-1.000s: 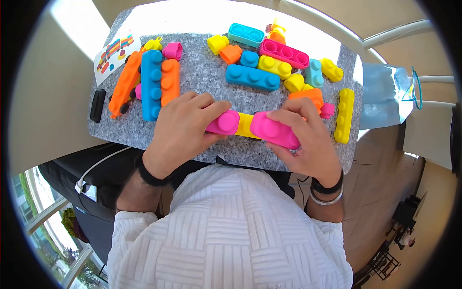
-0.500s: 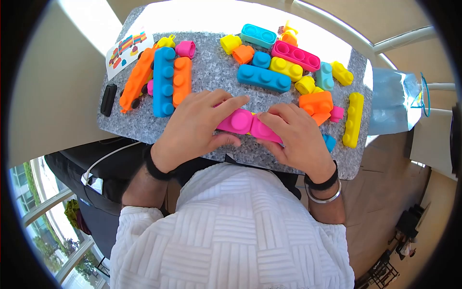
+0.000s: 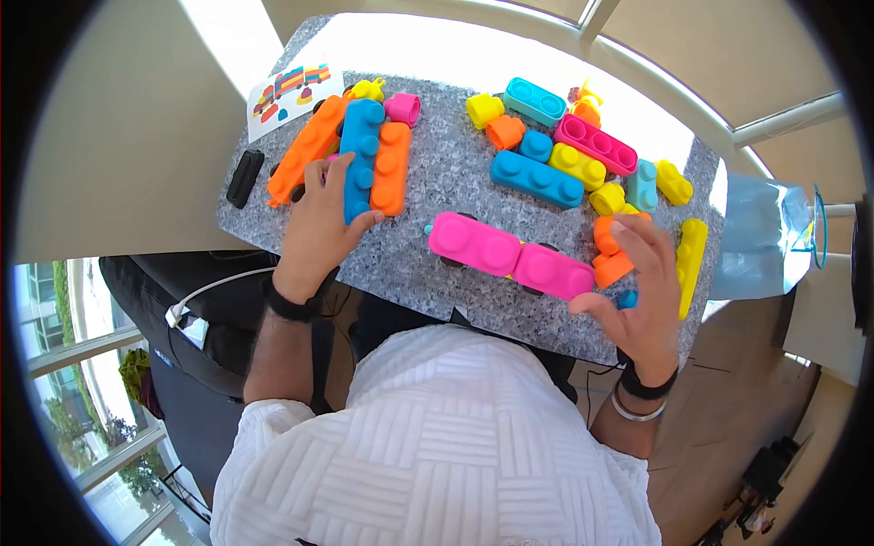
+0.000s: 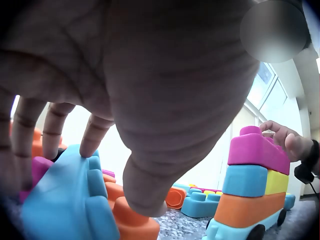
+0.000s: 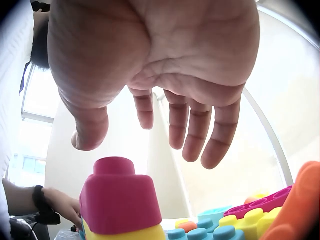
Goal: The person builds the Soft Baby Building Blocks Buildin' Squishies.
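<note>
In the head view's left half, the left hand (image 3: 319,227) had its fingers apart around the long blue block (image 3: 362,155), a fingertip touching it. The pink-topped block vehicle (image 3: 492,250) stood upright on the speckled tabletop (image 3: 410,266), right of centre, blue, yellow and orange layers under its pink blocks. The right hand (image 3: 645,305), fingers spread, hovered beside its right end, holding nothing.
</note>
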The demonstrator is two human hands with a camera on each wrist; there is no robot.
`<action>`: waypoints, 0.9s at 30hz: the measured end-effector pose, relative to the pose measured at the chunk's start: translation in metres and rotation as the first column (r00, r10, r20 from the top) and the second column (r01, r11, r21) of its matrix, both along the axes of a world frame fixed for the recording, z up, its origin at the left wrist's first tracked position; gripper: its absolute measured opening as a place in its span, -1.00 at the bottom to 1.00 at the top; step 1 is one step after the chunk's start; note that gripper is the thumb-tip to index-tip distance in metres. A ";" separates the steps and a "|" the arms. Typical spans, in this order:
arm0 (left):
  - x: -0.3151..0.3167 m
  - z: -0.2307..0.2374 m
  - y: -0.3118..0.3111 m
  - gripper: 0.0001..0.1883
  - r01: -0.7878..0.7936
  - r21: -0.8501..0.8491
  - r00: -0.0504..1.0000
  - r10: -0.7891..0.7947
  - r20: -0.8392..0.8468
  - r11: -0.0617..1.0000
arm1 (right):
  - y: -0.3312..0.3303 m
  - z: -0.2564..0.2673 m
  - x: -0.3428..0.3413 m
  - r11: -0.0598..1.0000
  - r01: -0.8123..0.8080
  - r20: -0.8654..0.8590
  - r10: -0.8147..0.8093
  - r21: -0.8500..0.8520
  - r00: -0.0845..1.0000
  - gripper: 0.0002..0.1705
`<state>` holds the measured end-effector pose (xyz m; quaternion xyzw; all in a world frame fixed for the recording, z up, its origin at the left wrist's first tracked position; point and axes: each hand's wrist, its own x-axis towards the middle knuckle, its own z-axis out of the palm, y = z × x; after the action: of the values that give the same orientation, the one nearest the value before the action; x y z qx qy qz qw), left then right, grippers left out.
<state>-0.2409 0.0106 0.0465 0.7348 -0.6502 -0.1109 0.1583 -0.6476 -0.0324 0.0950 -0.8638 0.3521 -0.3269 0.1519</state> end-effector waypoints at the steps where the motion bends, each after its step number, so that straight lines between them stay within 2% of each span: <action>1: -0.003 -0.001 -0.001 -0.13 -0.053 0.046 0.997 0.055 -0.049 0.998 | 0.000 0.005 -0.005 0.997 0.041 -0.020 -0.042 -0.064 0.999 0.02; 5: 0.000 -0.006 -0.004 -0.16 -0.039 -0.031 0.993 0.035 -0.115 0.999 | 0.003 0.014 -0.019 0.990 0.104 -0.032 -0.107 -0.092 0.994 0.02; 7: 0.010 -0.005 -0.005 -0.18 0.011 -0.177 1.000 -0.006 0.029 0.984 | 0.006 0.016 -0.025 0.989 0.109 -0.037 -0.113 -0.103 0.993 -0.02; 9: 0.008 0.012 -0.006 -0.21 -0.006 -0.215 1.000 0.009 0.016 0.977 | 0.008 0.017 -0.028 0.986 0.125 -0.046 -0.131 -0.110 0.990 -0.05; 11: 0.008 0.031 -0.006 -0.23 -0.146 -0.260 0.989 0.145 -0.024 0.954 | 0.010 0.017 -0.027 0.983 0.144 -0.052 -0.151 -0.116 0.987 -0.09; 12: 0.008 0.040 -0.004 -0.23 -0.130 -0.258 0.991 0.128 -0.026 0.957 | 0.011 0.017 -0.026 0.985 0.140 -0.039 -0.145 -0.103 0.989 -0.10; 14: 0.007 0.056 0.002 -0.22 -0.059 -0.336 0.980 -0.010 -0.200 0.940 | 0.013 0.016 -0.023 0.985 0.152 -0.030 -0.155 -0.086 0.988 -0.12; 15: 0.001 0.062 0.003 -0.22 -0.048 -0.332 0.979 -0.023 -0.204 0.942 | 0.013 0.015 -0.021 0.987 0.130 -0.016 -0.132 -0.097 0.991 -0.13; 16: -0.008 0.067 0.005 -0.23 0.013 -0.364 0.896 -0.173 -0.409 0.931 | 0.014 0.015 -0.019 0.989 0.105 -0.003 -0.106 -0.108 0.994 -0.14; 17: -0.019 0.071 0.007 -0.23 0.059 -0.406 0.750 -0.309 -0.584 0.912 | 0.016 0.014 -0.015 0.988 0.111 -0.009 -0.113 -0.106 0.994 -0.14; 18: -0.031 0.075 0.008 -0.24 0.115 -0.387 0.625 -0.370 -0.688 0.915 | 0.016 0.014 -0.011 0.992 0.093 0.049 -0.090 -0.080 0.995 -0.14; 19: -0.039 0.074 0.007 -0.24 0.113 -0.388 0.622 -0.370 -0.690 0.915 | 0.017 0.013 -0.006 0.996 0.071 0.108 -0.065 -0.056 0.992 -0.15; 21: -0.050 0.071 0.004 -0.26 0.414 -0.320 0.444 -0.496 -0.746 0.852 | 0.021 0.012 0.002 0.999 0.039 0.124 -0.038 -0.005 0.992 -0.15; 22: -0.056 0.069 0.003 -0.26 0.411 -0.322 0.445 -0.496 -0.745 0.853 | 0.022 0.012 0.005 0.999 0.008 0.145 -0.015 0.048 0.989 -0.15; 23: -0.061 0.068 0.002 -0.26 0.484 -0.257 0.418 -0.479 -0.772 0.836 | 0.022 0.013 0.007 0.999 0.007 0.146 -0.013 0.045 0.989 -0.15; 24: -0.066 0.067 0.001 -0.26 0.556 -0.191 0.393 -0.458 -0.798 0.809 | 0.022 0.015 0.008 0.999 -0.039 0.058 0.037 0.036 0.998 -0.16; 25: -0.070 0.067 0.000 -0.26 0.556 -0.191 0.393 -0.458 -0.797 0.809 | 0.022 0.016 0.008 0.996 -0.085 -0.031 0.086 0.032 0.996 -0.17; 27: -0.074 0.066 -0.003 -0.36 0.542 -0.187 0.471 -0.480 -0.740 0.819 | 0.023 0.010 0.007 0.995 -0.080 -0.052 0.083 0.052 0.995 -0.20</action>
<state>-0.3151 0.0072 0.1128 0.3949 -0.7060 -0.4741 0.3477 -0.6408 -0.0093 0.1050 -0.8818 0.3286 -0.2881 0.1773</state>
